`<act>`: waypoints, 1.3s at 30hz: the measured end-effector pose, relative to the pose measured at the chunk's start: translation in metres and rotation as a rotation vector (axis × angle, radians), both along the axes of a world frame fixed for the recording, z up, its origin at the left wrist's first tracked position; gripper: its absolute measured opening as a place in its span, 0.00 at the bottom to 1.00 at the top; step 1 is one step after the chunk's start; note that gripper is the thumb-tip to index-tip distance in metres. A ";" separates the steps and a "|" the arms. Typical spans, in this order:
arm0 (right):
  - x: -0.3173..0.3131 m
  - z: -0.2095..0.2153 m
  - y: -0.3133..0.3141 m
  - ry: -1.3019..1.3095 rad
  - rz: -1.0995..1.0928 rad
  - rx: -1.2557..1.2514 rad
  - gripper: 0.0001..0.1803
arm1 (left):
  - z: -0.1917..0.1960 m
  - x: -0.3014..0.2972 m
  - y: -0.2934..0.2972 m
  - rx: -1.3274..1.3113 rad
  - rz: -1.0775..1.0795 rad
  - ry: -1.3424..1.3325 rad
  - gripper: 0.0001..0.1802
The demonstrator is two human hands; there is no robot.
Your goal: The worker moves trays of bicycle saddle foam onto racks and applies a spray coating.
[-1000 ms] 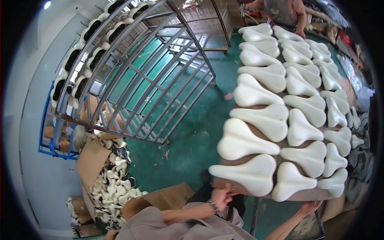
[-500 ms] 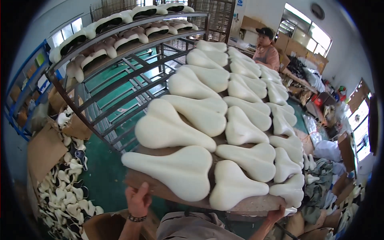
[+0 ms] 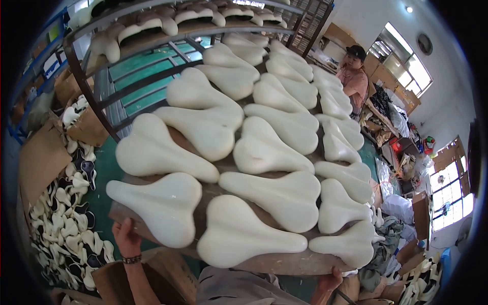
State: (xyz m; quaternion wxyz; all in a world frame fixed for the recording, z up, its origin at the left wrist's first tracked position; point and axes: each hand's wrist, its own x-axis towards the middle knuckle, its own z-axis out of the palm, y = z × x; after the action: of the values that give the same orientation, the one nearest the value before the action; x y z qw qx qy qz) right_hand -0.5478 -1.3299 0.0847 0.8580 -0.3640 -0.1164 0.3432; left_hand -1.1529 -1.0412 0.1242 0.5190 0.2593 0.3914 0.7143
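Note:
A wide brown board [image 3: 284,264] spans the middle of the view, bearing rows of cream foam bicycle saddle pads [image 3: 256,195]. My left hand [image 3: 126,236] grips its near left corner, the thumb on top and the other fingers partly hidden beneath. At the near edge, farther right, my right hand [image 3: 329,281] is closed on the same board, below a saddle pad [image 3: 348,244]. Both hands touch the board, not the pads. The board's left side lies close to a metal rack [image 3: 89,84].
Upper shelves of the rack hold more saddle pads [image 3: 147,28]. A person [image 3: 354,76] in a cap stands beyond the board, hands hidden. Loose saddle pieces [image 3: 63,218] heap at lower left, near an open cardboard box [image 3: 147,277]. Bags and cloth [image 3: 389,244] lie at right.
The loaded board and both my hands have shifted left in view, and the board covers more of the rack. The view has also tilted. Both hands keep their hold.

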 end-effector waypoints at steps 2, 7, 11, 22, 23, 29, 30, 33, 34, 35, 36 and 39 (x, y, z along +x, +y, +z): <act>-0.002 0.010 0.009 0.019 0.018 0.002 0.42 | -0.024 -0.023 -0.013 0.043 0.020 -0.035 0.13; -0.042 0.015 0.068 0.140 0.091 0.016 0.42 | -0.042 -0.087 -0.014 0.054 0.037 0.041 0.11; -0.091 0.013 0.121 0.195 0.275 -0.035 0.39 | -0.063 -0.142 0.006 -0.053 0.241 0.018 0.11; -0.131 -0.014 0.252 0.223 0.471 0.112 0.33 | -0.034 -0.174 0.064 0.006 0.275 0.174 0.13; -0.128 -0.014 0.263 0.190 0.477 0.126 0.33 | -0.032 -0.171 0.073 0.013 0.285 0.182 0.12; -0.102 -0.016 0.353 0.113 0.440 0.153 0.32 | -0.045 -0.160 0.144 0.149 0.144 0.159 0.11; -0.097 -0.018 0.373 0.105 0.431 0.149 0.32 | -0.035 -0.145 0.161 0.098 0.211 0.134 0.11; -0.074 -0.040 0.433 0.071 0.406 0.133 0.31 | -0.033 -0.133 0.210 0.081 0.196 0.090 0.11; -0.069 -0.045 0.456 0.023 0.363 0.125 0.29 | -0.024 -0.132 0.235 0.084 0.145 0.068 0.10; -0.084 -0.028 0.537 0.014 0.421 0.177 0.26 | 0.001 -0.160 0.321 0.182 0.154 0.106 0.08; -0.075 -0.037 0.545 0.001 0.485 0.130 0.23 | -0.010 -0.163 0.336 0.152 0.135 0.076 0.07; -0.054 -0.052 0.571 -0.036 0.626 0.129 0.18 | 0.000 -0.152 0.383 0.175 0.026 0.009 0.10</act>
State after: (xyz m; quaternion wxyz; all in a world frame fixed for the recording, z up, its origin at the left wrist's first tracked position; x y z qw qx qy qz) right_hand -0.6016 -0.7588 0.0322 0.7298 -0.2614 -0.2592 0.5761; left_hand -1.3045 -0.6577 0.1238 0.4832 0.3016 0.3330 0.7514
